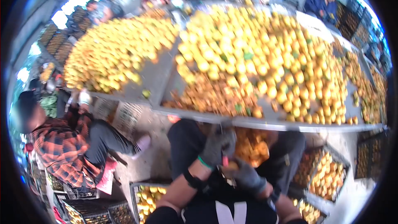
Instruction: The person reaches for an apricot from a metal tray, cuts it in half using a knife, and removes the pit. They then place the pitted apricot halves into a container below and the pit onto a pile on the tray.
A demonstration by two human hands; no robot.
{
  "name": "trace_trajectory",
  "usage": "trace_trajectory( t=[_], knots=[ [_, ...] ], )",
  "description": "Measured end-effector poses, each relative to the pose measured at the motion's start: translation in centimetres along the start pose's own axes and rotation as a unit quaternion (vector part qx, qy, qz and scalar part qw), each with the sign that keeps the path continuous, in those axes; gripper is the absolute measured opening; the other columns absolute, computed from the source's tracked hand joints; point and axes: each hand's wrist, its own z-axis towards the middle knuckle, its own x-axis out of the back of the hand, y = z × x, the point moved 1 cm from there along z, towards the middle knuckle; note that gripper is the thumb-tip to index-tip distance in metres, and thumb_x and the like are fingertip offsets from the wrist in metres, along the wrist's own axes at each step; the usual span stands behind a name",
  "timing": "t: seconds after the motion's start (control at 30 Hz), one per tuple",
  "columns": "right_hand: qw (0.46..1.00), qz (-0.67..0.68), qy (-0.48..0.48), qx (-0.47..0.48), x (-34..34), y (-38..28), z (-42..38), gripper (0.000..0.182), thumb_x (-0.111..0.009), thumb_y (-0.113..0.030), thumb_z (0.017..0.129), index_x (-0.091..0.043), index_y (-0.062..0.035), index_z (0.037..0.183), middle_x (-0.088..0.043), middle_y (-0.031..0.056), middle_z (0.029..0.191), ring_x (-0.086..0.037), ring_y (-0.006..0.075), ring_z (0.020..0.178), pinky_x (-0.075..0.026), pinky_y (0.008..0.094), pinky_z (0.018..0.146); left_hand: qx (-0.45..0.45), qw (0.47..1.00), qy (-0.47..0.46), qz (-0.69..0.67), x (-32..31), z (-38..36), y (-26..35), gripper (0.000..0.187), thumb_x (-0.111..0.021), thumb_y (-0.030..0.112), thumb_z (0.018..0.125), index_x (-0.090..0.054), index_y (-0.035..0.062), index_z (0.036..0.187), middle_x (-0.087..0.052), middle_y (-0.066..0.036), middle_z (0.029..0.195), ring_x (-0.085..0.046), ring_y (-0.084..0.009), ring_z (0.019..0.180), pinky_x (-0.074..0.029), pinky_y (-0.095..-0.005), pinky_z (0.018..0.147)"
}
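My left hand (220,144), in a grey glove with a green cuff, is closed just below the table's front edge, over my lap. A small red-pink piece (225,161) shows under its fingers; I cannot tell what it belongs to. Close beside it, my right hand (248,177), also in a grey glove, curls its fingers around a round orange-brown fruit (232,165), partly hidden. Behind the hands, between my knees, lies a heap of orange-brown pieces (253,147).
A metal-edged table (166,79) carries piles of round yellow fruit (232,41) and brown scraps (215,95). Crates of fruit (327,176) stand on the floor to the right, another crate (149,201) at lower left. A person in a plaid shirt (62,149) sits at left; others sit across the table.
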Motion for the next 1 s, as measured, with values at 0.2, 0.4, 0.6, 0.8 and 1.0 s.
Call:
trace_trajectory(
  t=[0.2,0.4,0.6,0.8,1.0],
  knots=[
    [0.99,-0.098,0.073,0.07,-0.6,-5.2,-1.3,0.053,-0.083,-0.011,0.067,-0.055,-0.0021,0.111,-0.058,0.0059,0.102,-0.057,0.0133,0.095,-0.05,0.028,0.081,-0.104,0.992,-0.023,-0.07,-0.3,-1.7,4.0,0.045,-0.058,0.007,0.09,-0.047,0.0138,0.133,-0.048,0.001,0.072,-0.04,-0.0076,0.045,-0.032,-0.0215,0.038],
    [0.876,-0.391,0.146,0.24,0.5,-3.0,0.0,0.043,-0.079,-0.018,0.072,-0.056,-0.0033,0.106,-0.059,0.0054,0.095,-0.062,0.0155,0.085,-0.052,0.0271,0.074,-0.085,0.996,0.026,0.019,1.1,-3.3,3.7,0.046,-0.058,0.01,0.09,-0.044,0.0114,0.134,-0.049,-0.001,0.073,-0.039,-0.0069,0.046,-0.032,-0.0209,0.039],
    [0.967,-0.233,0.055,0.09,0.5,-3.0,-0.2,0.044,-0.075,-0.013,0.077,-0.053,-0.0028,0.113,-0.058,0.0058,0.099,-0.06,0.0144,0.09,-0.051,0.0311,0.075,-0.046,0.998,0.028,0.025,0.3,-3.8,2.0,0.044,-0.052,0.008,0.092,-0.043,0.0096,0.135,-0.045,0.0,0.068,-0.04,-0.0069,0.046,-0.034,-0.0199,0.04],
    [0.96,-0.151,-0.066,0.227,0.8,-0.1,-0.6,0.044,-0.065,-0.008,0.084,-0.05,-0.0012,0.125,-0.058,0.0101,0.111,-0.058,0.0168,0.096,-0.049,0.0298,0.08,-0.011,0.998,0.051,0.022,-0.2,-4.1,2.4,0.047,-0.052,0.007,0.093,-0.04,0.0103,0.138,-0.043,0.001,0.067,-0.039,-0.0065,0.048,-0.034,-0.0198,0.041],
    [0.957,-0.174,-0.084,0.215,0.9,0.1,-0.9,0.053,-0.072,-0.004,0.07,-0.054,-0.0039,0.12,-0.057,0.0146,0.114,-0.06,0.0279,0.098,-0.051,0.0347,0.077,-0.035,0.999,-0.015,0.003,-0.9,-4.5,3.0,0.047,-0.052,0.007,0.093,-0.04,0.0084,0.139,-0.042,0.001,0.068,-0.037,-0.006,0.048,-0.034,-0.0199,0.042]
  ],
)
